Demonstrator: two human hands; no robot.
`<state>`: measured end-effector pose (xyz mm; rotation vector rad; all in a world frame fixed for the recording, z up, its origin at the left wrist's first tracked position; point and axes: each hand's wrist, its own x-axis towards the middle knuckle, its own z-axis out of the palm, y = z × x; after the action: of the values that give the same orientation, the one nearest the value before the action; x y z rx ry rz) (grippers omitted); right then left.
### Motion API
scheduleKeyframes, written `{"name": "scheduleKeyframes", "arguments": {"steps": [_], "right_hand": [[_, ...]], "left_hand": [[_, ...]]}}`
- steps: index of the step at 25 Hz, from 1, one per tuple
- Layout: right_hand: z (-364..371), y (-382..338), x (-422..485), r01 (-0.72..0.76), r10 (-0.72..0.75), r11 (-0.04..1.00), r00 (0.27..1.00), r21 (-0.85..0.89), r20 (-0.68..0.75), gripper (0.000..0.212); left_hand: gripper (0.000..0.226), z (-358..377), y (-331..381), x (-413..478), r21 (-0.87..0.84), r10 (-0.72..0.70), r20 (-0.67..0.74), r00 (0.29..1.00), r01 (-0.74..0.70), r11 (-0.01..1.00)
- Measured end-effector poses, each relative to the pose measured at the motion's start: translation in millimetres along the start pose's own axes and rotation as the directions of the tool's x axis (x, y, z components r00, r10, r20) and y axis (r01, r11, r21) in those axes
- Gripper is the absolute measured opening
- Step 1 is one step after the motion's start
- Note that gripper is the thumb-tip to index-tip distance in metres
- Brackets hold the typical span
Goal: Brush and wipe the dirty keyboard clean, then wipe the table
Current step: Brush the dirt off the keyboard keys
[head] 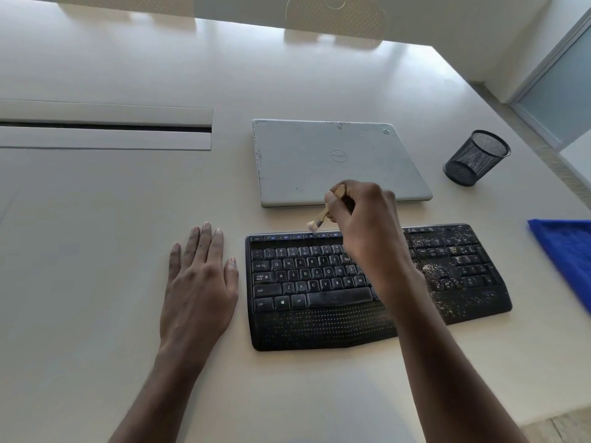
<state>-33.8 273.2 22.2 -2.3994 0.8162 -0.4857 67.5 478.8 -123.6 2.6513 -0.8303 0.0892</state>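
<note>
pale chairs at far edge | frosted glass panel right | daylight glare on tabletop

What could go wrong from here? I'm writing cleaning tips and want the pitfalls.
1. The crumbs sit thick on the right part of the keyboard; sweeping that way with the brush in the right hand could scatter them onto the blue cloth.
2. Flicking away from the person could land grit on the closed laptop.
3. The left hand lies flat on the table, not steadying the keyboard, which may slide.

left hand flat, right hand clenched
</note>
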Motion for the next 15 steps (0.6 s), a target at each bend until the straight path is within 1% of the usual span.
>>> {"name": "scheduleKeyframes", "arguments": {"steps": [3, 5, 7, 9, 11, 12, 14, 15], "right_hand": [[-1, 2, 0, -0.029, 0.030, 0.999, 0.999, -0.012, 0.043, 0.021], [-1, 2, 0, -0.023, 0.023, 1.000, 1.000, 0.014, 0.010, 0.022], [1, 1, 1, 0.001, -0.001, 1.000, 1.000, -0.001, -0.016, 0.022], [1, 1, -1, -0.008, 0.009, 1.000, 1.000, -0.029, 0.027, 0.021], [-6, 2, -3, -0.042, 0.042, 0.999, 0.997, -0.009, 0.067, 0.019], [-11, 3, -3, -0.039, 0.039, 0.999, 0.997, 0.004, 0.064, 0.018], [-17, 1, 0, 0.028, -0.029, 1.000, 0.998, 0.008, 0.061, 0.013], [-17, 0, 2, 0.073, -0.075, 0.997, 0.993, 0.022, 0.096, 0.009]], "left_hand": [[0.067, 0, 1, 0, -0.005, 0.001, -0.003, 1.000, -0.001, 1.000], [0.067, 0, 1, 0, 0.000, 0.001, 0.000, 1.000, -0.001, 1.000], [0.067, 0, 1, 0, -0.001, 0.002, -0.003, 1.000, -0.002, 1.000], [0.066, 0, 1, 0, -0.007, 0.001, -0.012, 1.000, -0.001, 1.000], [0.065, 1, 1, 0, -0.005, -0.002, -0.017, 1.000, 0.002, 1.000], [0.065, 1, 1, 0, -0.002, -0.001, -0.018, 1.000, 0.001, 1.000], [0.065, 2, 0, 1, -0.002, 0.000, -0.017, 1.000, 0.000, 1.000], [0.065, 2, 0, 1, -0.005, 0.000, -0.015, 1.000, 0.000, 1.000]]}}
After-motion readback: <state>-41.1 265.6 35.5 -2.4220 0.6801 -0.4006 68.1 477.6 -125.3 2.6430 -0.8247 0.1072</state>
